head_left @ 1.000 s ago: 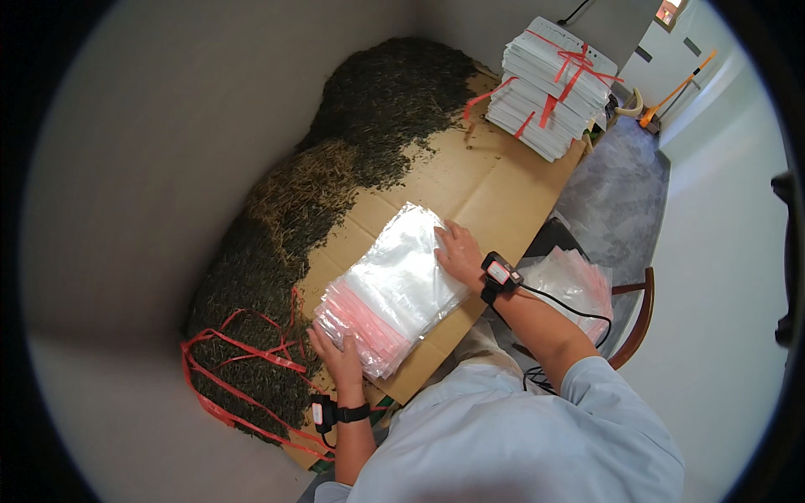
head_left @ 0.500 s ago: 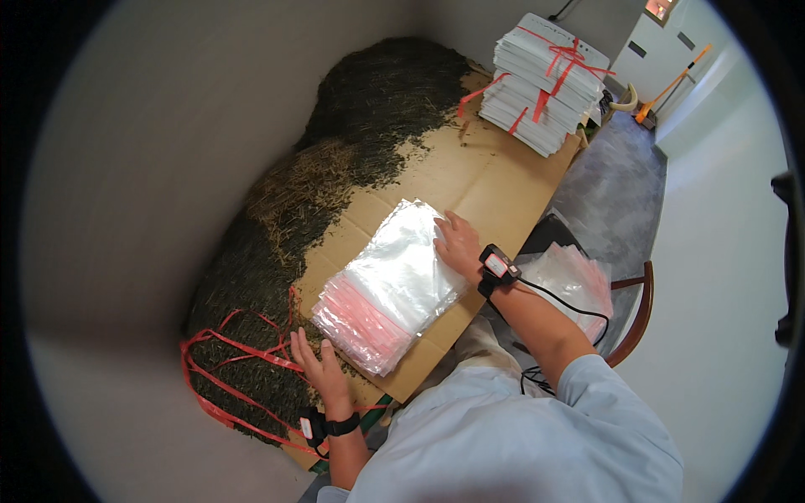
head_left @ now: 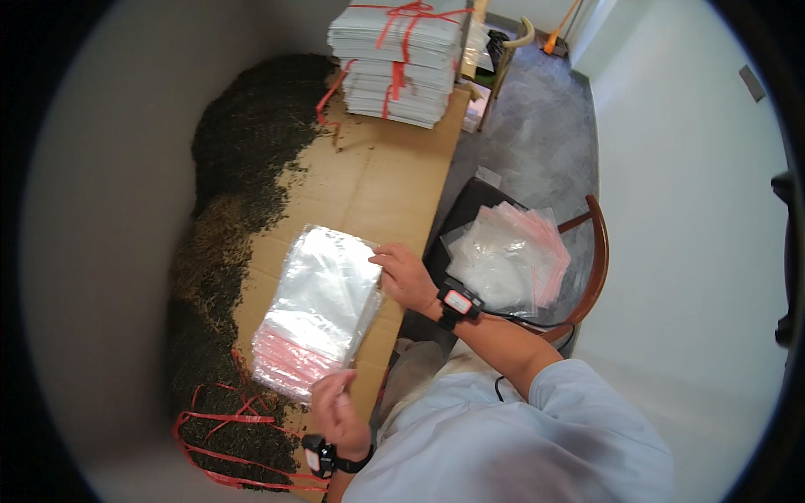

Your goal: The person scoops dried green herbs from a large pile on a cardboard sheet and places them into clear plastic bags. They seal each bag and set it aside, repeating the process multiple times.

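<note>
A stack of clear plastic zip bags [head_left: 319, 289] with pinkish-red closure bands lies on the brown cardboard [head_left: 381, 172]. At the stack's upper right corner my right hand [head_left: 407, 277] is closed on the edge of the bags, fingertips over the top sheets. My left hand [head_left: 342, 411] is by the lower right corner, near the red bands. Its fingers are apart and slightly bent, holding nothing that I can see; its fingertips are close to the bags or touching them. Each wrist wears a black strap with a small device.
Dark, dry stalk-like material [head_left: 251, 126] is heaped along the left wall. Red plastic ribbon [head_left: 226, 417] lies loose at lower left. White bundles [head_left: 398, 75] tied in red ribbon stand at the far end. More clear bags [head_left: 503, 256] rest on a black-seated chair [head_left: 597, 260] to the right.
My left hand has moved from the stack's lower left to its lower right corner. My right hand stays at the upper right edge. The view has turned, showing more of the chair.
</note>
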`<state>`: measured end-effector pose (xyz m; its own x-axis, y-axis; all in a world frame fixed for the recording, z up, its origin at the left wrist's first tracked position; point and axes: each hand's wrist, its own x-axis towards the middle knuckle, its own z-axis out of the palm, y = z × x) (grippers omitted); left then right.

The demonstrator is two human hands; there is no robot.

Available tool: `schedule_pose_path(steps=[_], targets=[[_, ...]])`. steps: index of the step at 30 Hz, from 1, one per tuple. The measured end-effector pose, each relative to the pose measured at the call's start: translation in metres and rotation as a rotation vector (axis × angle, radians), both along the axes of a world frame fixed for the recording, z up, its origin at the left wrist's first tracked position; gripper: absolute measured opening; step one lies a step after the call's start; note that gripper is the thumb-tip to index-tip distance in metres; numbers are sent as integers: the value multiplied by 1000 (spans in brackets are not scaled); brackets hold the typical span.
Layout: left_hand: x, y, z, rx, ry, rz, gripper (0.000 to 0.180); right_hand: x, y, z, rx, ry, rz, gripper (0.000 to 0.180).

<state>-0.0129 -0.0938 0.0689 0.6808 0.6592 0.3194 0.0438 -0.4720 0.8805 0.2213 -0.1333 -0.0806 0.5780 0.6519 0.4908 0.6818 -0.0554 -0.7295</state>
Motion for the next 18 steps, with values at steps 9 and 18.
schedule_pose_path(steps=[9,18], targets=[[129,-84,-156,-445,468,-546,21,75,-234,-170,-417,617,-598,26],[209,-140,-345,-1135,739,17,36,164,-370,-260,-511,912,-1098,31]])
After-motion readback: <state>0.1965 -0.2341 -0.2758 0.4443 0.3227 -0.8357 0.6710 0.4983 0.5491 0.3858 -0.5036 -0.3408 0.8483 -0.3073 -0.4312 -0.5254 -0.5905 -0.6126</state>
